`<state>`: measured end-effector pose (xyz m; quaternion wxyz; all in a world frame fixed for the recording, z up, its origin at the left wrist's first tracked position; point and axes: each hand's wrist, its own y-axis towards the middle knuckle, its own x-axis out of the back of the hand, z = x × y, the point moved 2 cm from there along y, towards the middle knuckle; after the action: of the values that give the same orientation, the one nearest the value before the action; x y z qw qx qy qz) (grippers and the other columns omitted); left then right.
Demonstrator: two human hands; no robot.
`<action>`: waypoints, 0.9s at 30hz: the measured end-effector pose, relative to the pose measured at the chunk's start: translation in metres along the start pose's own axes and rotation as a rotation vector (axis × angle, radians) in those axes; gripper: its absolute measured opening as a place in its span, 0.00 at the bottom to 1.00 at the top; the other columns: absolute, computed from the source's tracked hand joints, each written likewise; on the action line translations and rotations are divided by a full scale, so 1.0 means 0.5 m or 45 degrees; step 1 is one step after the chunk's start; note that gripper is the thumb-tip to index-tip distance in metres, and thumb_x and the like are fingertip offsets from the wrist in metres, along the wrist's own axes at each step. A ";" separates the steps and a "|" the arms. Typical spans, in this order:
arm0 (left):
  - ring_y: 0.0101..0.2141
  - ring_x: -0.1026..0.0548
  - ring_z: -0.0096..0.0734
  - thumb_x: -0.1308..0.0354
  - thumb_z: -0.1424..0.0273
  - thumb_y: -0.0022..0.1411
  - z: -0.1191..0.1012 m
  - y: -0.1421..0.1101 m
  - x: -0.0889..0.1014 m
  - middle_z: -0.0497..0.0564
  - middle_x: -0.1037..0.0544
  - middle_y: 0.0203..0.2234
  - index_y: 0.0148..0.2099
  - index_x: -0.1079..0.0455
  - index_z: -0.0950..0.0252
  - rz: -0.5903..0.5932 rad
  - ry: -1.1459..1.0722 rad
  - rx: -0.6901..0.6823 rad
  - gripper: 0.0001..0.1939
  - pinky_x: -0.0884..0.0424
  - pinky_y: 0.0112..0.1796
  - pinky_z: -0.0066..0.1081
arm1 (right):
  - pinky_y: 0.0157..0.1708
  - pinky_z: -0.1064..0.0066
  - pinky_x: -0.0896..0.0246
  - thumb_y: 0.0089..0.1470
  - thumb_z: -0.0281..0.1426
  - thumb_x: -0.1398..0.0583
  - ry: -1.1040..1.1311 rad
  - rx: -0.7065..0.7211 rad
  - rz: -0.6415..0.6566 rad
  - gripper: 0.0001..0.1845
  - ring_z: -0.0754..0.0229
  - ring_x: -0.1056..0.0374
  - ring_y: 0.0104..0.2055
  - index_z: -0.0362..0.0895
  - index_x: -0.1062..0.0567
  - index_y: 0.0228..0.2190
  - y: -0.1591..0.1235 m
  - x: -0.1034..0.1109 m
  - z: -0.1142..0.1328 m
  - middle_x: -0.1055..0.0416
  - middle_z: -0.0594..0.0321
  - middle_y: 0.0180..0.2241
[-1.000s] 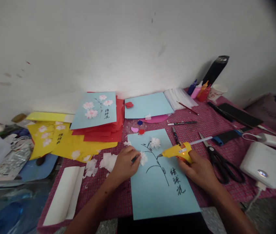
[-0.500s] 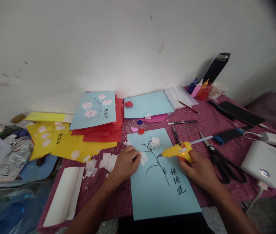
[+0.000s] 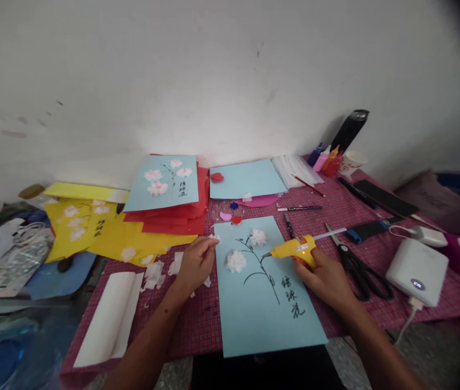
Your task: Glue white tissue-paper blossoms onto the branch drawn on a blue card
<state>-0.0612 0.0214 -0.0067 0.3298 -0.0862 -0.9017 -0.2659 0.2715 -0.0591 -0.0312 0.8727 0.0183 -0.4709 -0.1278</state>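
My right hand (image 3: 325, 276) is wrapped around a yellow hot glue gun (image 3: 295, 249), its nozzle over the drawn branch on a light blue card (image 3: 270, 330). A clear glue stick (image 3: 329, 233) sticks out of its back. My left hand (image 3: 197, 262) is at the card's left edge, fingers drawn together. Its fingertips meet a small white paper piece (image 3: 214, 236); whether they pinch it I cannot tell. Two white paper flowers, one upper (image 3: 258, 236) and one lower (image 3: 236, 261), sit on the card by the black stems. Black handwritten characters (image 3: 290, 295) run down its right side.
White paper scraps (image 3: 154, 275) and a folded white sheet (image 3: 105, 319) lie left. Behind are a finished flower card (image 3: 162, 181) on red paper and yellow sheets (image 3: 132, 238). Black scissors (image 3: 357, 271), a marker (image 3: 289, 225), a white power bank (image 3: 419, 271) and paint bottles (image 3: 329, 160) stand right.
My left hand has moved off the lower white flower, up and left to the small paper piece. That flower now lies uncovered on the card. The glue gun stays at the branch.
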 end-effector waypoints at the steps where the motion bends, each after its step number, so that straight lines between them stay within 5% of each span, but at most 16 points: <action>1: 0.41 0.26 0.32 0.51 0.79 0.63 0.003 -0.003 0.004 0.51 0.23 0.37 0.42 0.27 0.63 0.009 0.010 -0.021 0.13 0.30 0.44 0.34 | 0.21 0.70 0.50 0.54 0.48 0.43 0.009 0.000 -0.002 0.18 0.59 0.38 0.21 0.47 0.37 0.26 0.000 0.000 -0.001 0.34 0.65 0.20; 9: 0.36 0.28 0.33 0.52 0.84 0.54 -0.007 -0.020 -0.005 0.51 0.27 0.32 0.33 0.30 0.63 0.333 0.132 -0.230 0.14 0.31 0.38 0.33 | 0.23 0.69 0.46 0.54 0.46 0.41 0.060 -0.007 -0.061 0.17 0.60 0.36 0.22 0.47 0.36 0.25 0.002 0.009 0.001 0.33 0.66 0.20; 27: 0.39 0.29 0.33 0.52 0.83 0.57 -0.029 -0.024 -0.004 0.53 0.27 0.38 0.47 0.24 0.60 0.431 0.119 -0.314 0.22 0.30 0.40 0.32 | 0.25 0.69 0.44 0.54 0.46 0.41 0.036 0.026 -0.074 0.17 0.59 0.35 0.24 0.46 0.33 0.26 0.001 0.011 0.009 0.30 0.64 0.22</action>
<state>-0.0555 0.0036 -0.0037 0.3981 -0.2636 -0.8187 -0.3189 0.2709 -0.0599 -0.0241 0.8749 0.0425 -0.4591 -0.1480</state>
